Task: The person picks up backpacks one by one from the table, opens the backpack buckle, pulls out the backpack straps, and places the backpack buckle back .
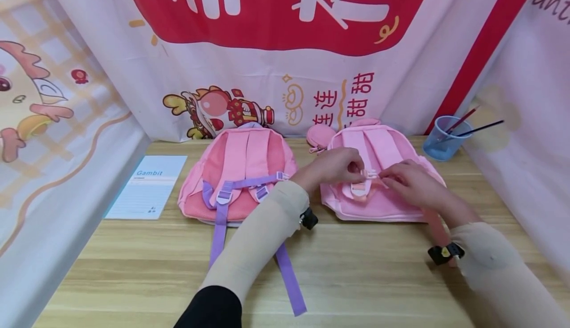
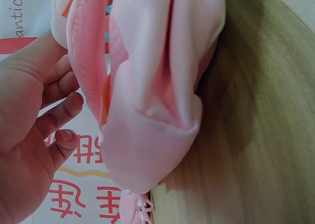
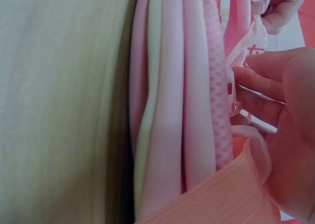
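The right pink backpack [image 1: 378, 209] stands with its shoulder straps facing me. At a pale plastic buckle [image 1: 370, 174] across its straps, my two hands meet from either side. My left hand [image 1: 331, 166] pinches the buckle's left end between thumb and fingers. My right hand [image 1: 411, 183] pinches the peach strap end on the other side. In the right wrist view a small clear plastic piece [image 3: 236, 107] shows beside the right fingers, with a wide peach strap [image 3: 221, 197] below. The left wrist view shows the backpack's side [image 2: 147, 140]; the left fingertips' hold is partly hidden there.
Left of it stands another pink backpack [image 1: 245, 164] with purple straps [image 1: 289, 281] trailing on the wooden table [image 1: 356, 278]. A notebook [image 1: 149, 184] lies at far left. A blue cup [image 1: 441, 145] with two slim sticks stands back right. A round pink pouch [image 1: 320, 136] sits between the backpacks.
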`<action>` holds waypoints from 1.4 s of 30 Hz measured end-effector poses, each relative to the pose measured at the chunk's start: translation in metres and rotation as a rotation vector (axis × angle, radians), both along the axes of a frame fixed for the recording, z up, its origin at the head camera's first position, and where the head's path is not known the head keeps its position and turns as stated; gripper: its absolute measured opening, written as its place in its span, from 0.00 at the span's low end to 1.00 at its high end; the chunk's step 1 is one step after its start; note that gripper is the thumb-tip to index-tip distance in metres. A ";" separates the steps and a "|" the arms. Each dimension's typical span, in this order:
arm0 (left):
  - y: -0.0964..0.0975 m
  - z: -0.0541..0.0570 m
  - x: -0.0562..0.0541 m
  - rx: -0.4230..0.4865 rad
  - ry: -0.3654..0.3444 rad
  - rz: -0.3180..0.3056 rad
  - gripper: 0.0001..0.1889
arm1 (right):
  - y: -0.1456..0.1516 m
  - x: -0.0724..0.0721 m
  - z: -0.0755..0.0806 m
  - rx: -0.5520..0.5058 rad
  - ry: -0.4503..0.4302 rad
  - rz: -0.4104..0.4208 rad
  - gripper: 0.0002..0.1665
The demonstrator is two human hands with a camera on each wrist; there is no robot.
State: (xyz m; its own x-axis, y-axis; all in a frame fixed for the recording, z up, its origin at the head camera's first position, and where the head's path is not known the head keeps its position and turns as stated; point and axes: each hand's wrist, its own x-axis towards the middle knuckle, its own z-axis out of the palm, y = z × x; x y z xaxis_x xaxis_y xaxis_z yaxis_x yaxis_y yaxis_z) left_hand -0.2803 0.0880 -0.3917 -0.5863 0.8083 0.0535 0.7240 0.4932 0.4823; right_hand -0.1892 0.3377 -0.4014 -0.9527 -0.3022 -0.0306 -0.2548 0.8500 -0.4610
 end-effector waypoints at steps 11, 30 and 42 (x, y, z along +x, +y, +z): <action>-0.002 0.006 -0.001 0.032 -0.026 0.010 0.09 | -0.005 -0.007 0.003 -0.044 -0.086 -0.013 0.21; -0.006 0.008 -0.001 0.082 -0.088 0.021 0.08 | -0.001 -0.010 0.012 -0.282 -0.181 -0.084 0.16; -0.008 0.009 -0.002 0.127 -0.159 0.020 0.09 | -0.006 -0.016 0.011 -0.350 -0.184 -0.124 0.15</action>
